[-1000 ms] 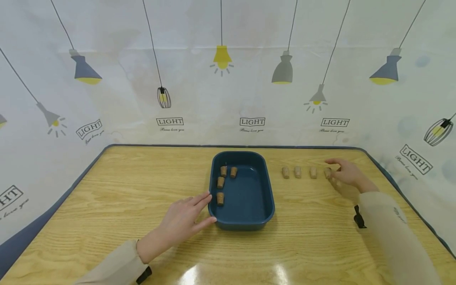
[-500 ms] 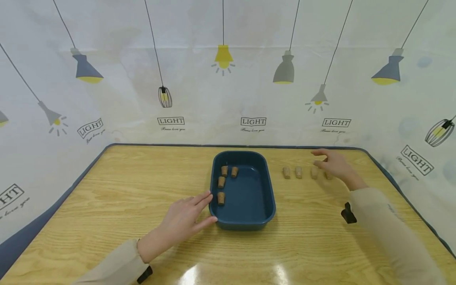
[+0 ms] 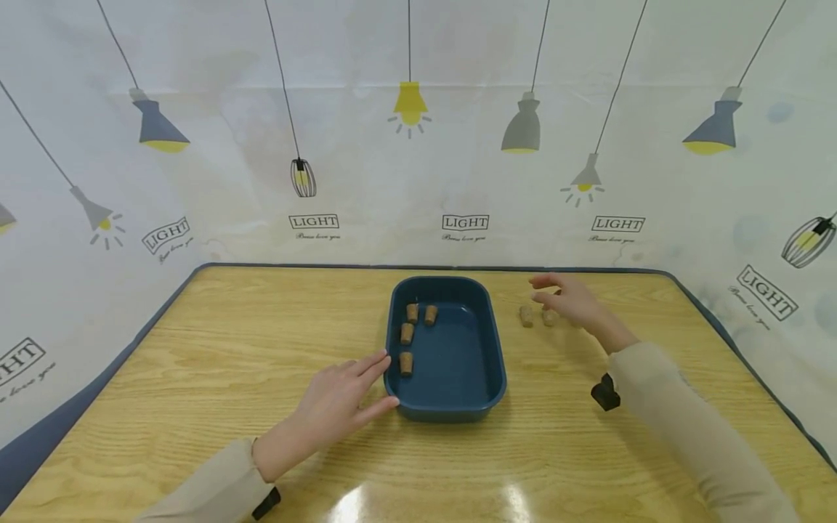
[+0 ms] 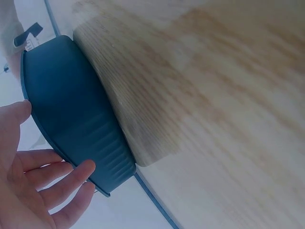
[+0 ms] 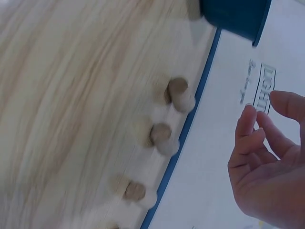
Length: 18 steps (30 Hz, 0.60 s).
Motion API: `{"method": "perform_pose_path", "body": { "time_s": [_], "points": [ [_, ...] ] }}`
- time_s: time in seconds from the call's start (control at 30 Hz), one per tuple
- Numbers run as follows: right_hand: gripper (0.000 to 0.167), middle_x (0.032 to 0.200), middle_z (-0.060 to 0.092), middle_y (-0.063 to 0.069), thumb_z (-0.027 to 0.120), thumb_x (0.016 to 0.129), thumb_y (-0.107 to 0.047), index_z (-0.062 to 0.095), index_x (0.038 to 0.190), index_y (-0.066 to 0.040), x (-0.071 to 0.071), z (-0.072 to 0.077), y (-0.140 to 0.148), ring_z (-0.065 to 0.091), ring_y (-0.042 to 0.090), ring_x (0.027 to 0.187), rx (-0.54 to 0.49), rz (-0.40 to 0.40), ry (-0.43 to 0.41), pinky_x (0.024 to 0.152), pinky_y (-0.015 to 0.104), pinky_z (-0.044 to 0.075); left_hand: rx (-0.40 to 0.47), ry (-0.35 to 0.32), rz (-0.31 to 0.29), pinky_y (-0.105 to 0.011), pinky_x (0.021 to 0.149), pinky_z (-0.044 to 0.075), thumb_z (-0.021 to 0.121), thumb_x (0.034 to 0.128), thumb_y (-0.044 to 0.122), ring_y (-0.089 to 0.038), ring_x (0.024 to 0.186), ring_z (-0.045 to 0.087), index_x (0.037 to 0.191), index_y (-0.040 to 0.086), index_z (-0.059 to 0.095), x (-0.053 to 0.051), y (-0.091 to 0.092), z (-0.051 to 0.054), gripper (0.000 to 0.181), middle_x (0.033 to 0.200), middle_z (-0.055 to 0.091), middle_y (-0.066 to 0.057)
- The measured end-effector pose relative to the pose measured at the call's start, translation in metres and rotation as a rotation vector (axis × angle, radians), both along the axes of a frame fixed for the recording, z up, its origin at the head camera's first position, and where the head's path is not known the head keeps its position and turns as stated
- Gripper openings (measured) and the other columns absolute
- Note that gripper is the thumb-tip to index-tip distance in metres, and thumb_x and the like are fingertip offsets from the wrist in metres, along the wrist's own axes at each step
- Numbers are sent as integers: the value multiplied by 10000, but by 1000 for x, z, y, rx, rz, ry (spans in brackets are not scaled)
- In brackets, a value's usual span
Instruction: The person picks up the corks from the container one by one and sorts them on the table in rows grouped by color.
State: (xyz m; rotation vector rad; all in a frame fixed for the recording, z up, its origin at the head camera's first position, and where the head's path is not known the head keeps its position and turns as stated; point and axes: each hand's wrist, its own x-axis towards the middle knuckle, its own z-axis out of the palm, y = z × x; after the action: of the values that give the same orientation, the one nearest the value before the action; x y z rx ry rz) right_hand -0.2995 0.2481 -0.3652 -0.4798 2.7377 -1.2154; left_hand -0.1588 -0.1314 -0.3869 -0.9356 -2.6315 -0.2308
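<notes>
My left hand (image 3: 330, 398) rests with fairly straight fingers on the left rim of a deep blue tray (image 3: 451, 370). In the left wrist view, its thumb and fingers touch that rim from outside. Several brown corks, such as the near cork (image 3: 406, 364), stand along the tray's left side and far left corner. To the right of the tray, a row of corks is on the table, with the leftmost cork (image 3: 526, 317) nearest the tray. My right hand (image 3: 575, 301) hovers over the row, thumb and forefinger apart, holding nothing. It hides the row's right end; the right wrist view shows several table corks (image 5: 161, 133).
The wooden table (image 3: 261, 319) has a dark blue back edge. Behind it hangs a pale backdrop (image 3: 366, 181) printed with lamps, curving round both sides. Light reflects off the table's front.
My right hand has moved left along the row, from the rightmost cork toward the tray, with no cork taken. The left hand has stayed on the tray rim.
</notes>
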Motion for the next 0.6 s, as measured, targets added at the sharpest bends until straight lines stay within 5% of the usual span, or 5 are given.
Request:
{"method": "perform_pose_path", "body": {
  "time_s": [0.3, 0.6],
  "points": [
    [409, 1216, 432, 246, 512, 907, -169, 437, 1249, 42, 9, 5, -30, 519, 390, 897, -71, 54, -31, 769, 478, 415, -3, 2, 2, -231, 461, 400, 519, 824, 517, -160, 689, 595, 1214, 67, 550, 0, 0, 0, 596, 1228, 512, -71],
    [405, 1209, 470, 182, 524, 901, -231, 463, 1249, -33, 20, 18, -48, 561, 276, 838, -46, 58, -27, 619, 330, 430, -7, 6, 4, -253, 492, 433, 513, 825, 523, -173, 744, 607, 1218, 73, 547, 0, 0, -2, 599, 1232, 510, -65]
  ]
}}
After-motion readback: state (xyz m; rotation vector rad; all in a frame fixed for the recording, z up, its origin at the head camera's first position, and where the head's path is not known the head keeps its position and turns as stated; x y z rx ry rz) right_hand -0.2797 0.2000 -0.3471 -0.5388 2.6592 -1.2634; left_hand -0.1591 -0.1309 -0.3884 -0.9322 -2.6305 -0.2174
